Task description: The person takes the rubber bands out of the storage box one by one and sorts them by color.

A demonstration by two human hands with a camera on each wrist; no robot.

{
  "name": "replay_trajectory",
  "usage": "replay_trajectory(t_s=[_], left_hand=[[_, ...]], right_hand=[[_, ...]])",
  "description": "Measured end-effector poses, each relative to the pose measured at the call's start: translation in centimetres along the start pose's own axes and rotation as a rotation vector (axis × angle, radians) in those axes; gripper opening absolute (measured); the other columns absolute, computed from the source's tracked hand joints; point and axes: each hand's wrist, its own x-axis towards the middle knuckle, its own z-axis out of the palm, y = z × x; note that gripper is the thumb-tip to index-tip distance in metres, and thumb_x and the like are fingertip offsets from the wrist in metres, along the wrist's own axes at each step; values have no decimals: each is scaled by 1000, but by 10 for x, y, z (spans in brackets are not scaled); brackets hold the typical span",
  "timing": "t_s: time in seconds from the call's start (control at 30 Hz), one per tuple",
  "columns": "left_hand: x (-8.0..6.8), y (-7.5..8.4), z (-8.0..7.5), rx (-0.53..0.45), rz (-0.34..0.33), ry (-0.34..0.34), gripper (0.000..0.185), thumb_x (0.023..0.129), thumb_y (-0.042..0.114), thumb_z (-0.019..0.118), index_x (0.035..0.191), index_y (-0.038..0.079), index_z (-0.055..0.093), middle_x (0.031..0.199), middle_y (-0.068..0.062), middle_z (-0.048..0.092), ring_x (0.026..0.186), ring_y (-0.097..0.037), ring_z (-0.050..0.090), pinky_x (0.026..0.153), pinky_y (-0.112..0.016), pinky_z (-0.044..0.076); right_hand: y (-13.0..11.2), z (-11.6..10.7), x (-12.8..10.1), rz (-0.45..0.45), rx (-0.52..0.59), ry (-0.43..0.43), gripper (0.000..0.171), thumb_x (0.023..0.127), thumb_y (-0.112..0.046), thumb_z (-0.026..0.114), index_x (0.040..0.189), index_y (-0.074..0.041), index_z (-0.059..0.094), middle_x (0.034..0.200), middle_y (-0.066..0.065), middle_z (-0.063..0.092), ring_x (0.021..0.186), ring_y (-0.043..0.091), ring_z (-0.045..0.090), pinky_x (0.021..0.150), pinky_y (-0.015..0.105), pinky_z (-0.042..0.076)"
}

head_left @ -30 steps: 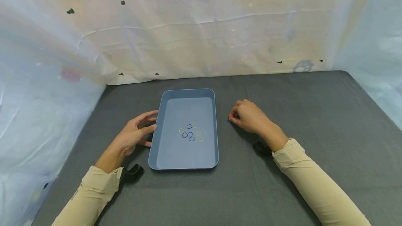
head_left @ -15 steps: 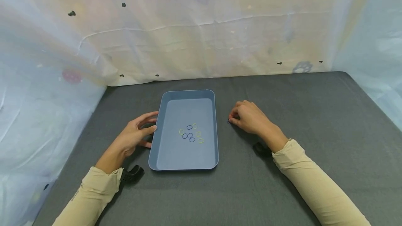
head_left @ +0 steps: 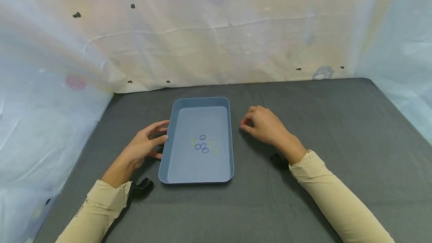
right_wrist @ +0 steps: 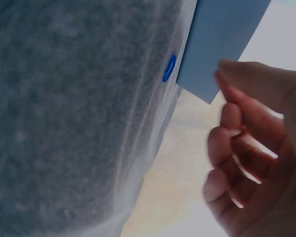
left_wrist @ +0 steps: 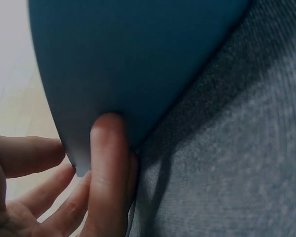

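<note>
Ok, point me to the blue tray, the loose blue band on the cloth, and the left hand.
blue tray (head_left: 179,168): head view, bare floor near its front left corner.
loose blue band (right_wrist: 169,68): right wrist view, on the ring itself, on the cloth beside the tray's wall.
left hand (head_left: 143,148): head view, back of the hand.

blue tray (head_left: 175,111), blue and yellow-green bands (head_left: 204,144), dark grey cloth (head_left: 303,108), beige sleeves (head_left: 337,194)

No legible text, labels or numbers anywhere.
</note>
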Motion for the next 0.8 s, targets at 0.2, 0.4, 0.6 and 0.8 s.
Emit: replay_trajectory(t_s=[0.2, 0.4, 0.6, 0.8], left_hand=[[2, 2, 1, 19, 0, 6, 59, 103, 16, 55, 157, 21, 31, 156, -19, 34, 117, -35, 59, 68, -43, 61], [2, 0, 0, 3, -1, -3, 59, 103, 18, 55, 157, 22, 30, 157, -19, 34, 116, -33, 59, 70, -44, 62], [0, -1, 1, -5, 4, -9, 58, 104, 20, 54, 157, 23, 30, 157, -19, 34, 118, -34, 58, 71, -44, 62], [-1, -1, 1, -4, 17, -7, 58, 104, 20, 54, 157, 21, 30, 157, -20, 34, 118, -36, 58, 70, -44, 62]], right_hand=[[-6, 3, 0, -50, -11, 116, 9, 90, -24, 75, 93, -16, 78, 95, 0, 65, 87, 20, 57, 77, 38, 47], [-17, 14, -1, -152, -7, 261, 6, 89, -18, 75, 92, -14, 78, 93, 1, 62, 84, 19, 55, 77, 36, 47], [-34, 22, -2, -291, -74, 362, 4, 88, -14, 75, 91, -13, 77, 91, 2, 61, 82, 19, 54, 73, 34, 44], [-47, 28, 1, -345, -83, 322, 5, 89, -18, 74, 92, -15, 77, 90, -1, 60, 82, 17, 51, 71, 31, 40]])
